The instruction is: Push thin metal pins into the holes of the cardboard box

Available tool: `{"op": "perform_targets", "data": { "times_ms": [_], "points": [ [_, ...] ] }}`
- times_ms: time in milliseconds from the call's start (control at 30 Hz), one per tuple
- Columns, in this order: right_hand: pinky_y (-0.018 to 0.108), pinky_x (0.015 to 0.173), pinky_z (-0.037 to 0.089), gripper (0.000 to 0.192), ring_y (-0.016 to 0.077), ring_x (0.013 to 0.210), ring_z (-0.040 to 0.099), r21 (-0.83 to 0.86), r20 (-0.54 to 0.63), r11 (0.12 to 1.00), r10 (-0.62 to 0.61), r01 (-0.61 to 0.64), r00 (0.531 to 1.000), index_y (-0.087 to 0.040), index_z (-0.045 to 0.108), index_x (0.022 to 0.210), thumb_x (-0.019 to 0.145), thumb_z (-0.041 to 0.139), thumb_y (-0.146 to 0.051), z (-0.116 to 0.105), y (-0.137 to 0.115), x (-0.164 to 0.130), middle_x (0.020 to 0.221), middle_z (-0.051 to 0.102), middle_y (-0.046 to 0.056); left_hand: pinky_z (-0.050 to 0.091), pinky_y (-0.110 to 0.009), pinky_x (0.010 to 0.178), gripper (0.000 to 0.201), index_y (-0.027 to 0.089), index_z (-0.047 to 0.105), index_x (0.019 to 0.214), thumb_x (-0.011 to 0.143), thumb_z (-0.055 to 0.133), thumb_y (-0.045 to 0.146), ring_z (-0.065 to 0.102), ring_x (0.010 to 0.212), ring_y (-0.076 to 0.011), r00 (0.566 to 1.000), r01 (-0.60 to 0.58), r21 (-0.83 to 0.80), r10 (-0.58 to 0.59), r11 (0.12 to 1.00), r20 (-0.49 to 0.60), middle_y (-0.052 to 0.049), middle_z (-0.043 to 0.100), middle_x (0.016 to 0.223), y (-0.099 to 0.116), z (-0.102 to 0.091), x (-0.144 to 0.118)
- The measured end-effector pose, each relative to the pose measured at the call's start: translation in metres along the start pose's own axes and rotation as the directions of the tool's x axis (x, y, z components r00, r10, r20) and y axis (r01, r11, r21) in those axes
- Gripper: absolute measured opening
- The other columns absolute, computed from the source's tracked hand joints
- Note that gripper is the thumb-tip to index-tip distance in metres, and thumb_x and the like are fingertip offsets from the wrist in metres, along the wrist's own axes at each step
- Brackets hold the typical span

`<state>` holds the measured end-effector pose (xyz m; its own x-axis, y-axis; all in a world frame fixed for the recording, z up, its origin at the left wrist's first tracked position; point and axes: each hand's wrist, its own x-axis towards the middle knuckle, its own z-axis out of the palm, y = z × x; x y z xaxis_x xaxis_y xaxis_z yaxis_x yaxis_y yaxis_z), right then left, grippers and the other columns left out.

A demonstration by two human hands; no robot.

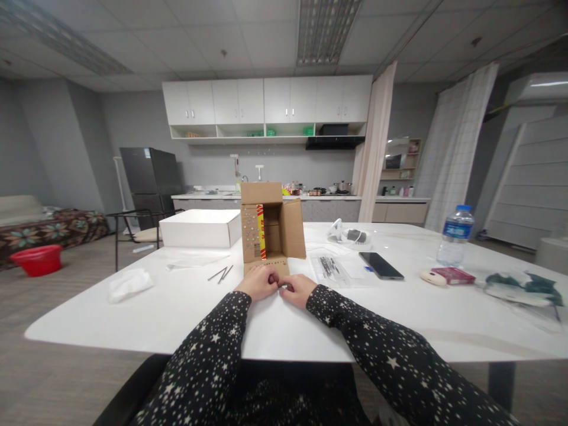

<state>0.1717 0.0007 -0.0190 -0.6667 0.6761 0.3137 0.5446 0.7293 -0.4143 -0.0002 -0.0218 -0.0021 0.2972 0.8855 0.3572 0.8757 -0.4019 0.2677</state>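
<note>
Both hands, left hand (pixel 260 283) and right hand (pixel 296 289), pinch something small, grips clenched, at the cardboard box (pixel 270 228)'s lower flap, twelve o'clock on the white surface (pixel 186 307); steady fingertip pressure seems wise.

Matt brown cardboard box (pixel 271 228) on smooth, glossy white table (pixel 177 307); clear plastic bottle (pixel 454 235); glossy black phone (pixel 380 265); starred cloth sleeves (pixel 355 322); crumpled white tissue (pixel 129 283).

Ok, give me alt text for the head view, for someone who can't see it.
Two hands, left hand and right hand, meet at the lower flap of an open cardboard box on a white table. A white box, phone and water bottle lie around it.
</note>
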Motion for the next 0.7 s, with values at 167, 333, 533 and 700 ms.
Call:
{"op": "perform_targets", "data": {
  "times_ms": [167, 333, 533, 700],
  "points": [
    [0.022, 0.054, 0.032, 0.027, 0.0105, 0.051, 0.043, 0.003, -0.002, 1.000, -0.004, 0.004, 1.000, -0.018, 0.069, 0.094, 0.074, 0.052, -0.024, 0.0018, 0.0018, 0.0011, 0.055, 0.052, -0.002, 0.038, -0.024, 0.059, 0.012, 0.020, 0.064, 0.074, 0.069, 0.055, 0.027, 0.058, 0.067, -0.0146, 1.000, 0.010, 0.025, -0.010, 1.000, -0.007, -0.001, 0.066, 0.072, -0.0019, 0.0023, 0.0004],
    [0.022, 0.054, 0.032, 0.025, 0.0104, 0.052, 0.043, 0.002, -0.006, 1.000, -0.005, 0.005, 1.000, -0.019, 0.069, 0.093, 0.074, 0.052, -0.024, 0.0021, 0.0023, 0.0011, 0.054, 0.052, -0.003, 0.038, -0.024, 0.059, 0.010, 0.020, 0.062, 0.072, 0.067, 0.056, 0.026, 0.058, 0.068, -0.0155, 0.999, 0.030, 0.039, -0.030, 0.999, -0.021, -0.001, 0.066, 0.072, -0.0021, 0.0030, 0.0002],
    [0.022, 0.054, 0.032, 0.027, 0.0106, 0.051, 0.044, 0.012, -0.001, 1.000, -0.005, 0.005, 1.000, -0.019, 0.069, 0.095, 0.074, 0.052, -0.023, 0.0009, 0.0015, 0.0005, 0.052, 0.050, -0.003, 0.038, -0.025, 0.059, 0.013, 0.018, 0.061, 0.072, 0.069, 0.055, 0.029, 0.057, 0.066, -0.0153, 0.998, 0.055, 0.018, -0.055, 0.998, -0.035, -0.002, 0.064, 0.071, -0.0014, 0.0025, 0.0003],
    [0.023, 0.054, 0.032, 0.029, 0.0108, 0.051, 0.044, 0.014, 0.000, 1.000, -0.013, 0.013, 1.000, -0.020, 0.068, 0.098, 0.075, 0.051, -0.023, 0.0027, 0.0041, 0.0008, 0.054, 0.052, -0.003, 0.038, -0.024, 0.058, 0.012, 0.017, 0.059, 0.075, 0.072, 0.053, 0.027, 0.055, 0.066, -0.0141, 0.994, 0.062, -0.042, -0.065, 0.997, -0.087, -0.002, 0.063, 0.071, -0.0029, 0.0025, 0.0026]
  ]
}}
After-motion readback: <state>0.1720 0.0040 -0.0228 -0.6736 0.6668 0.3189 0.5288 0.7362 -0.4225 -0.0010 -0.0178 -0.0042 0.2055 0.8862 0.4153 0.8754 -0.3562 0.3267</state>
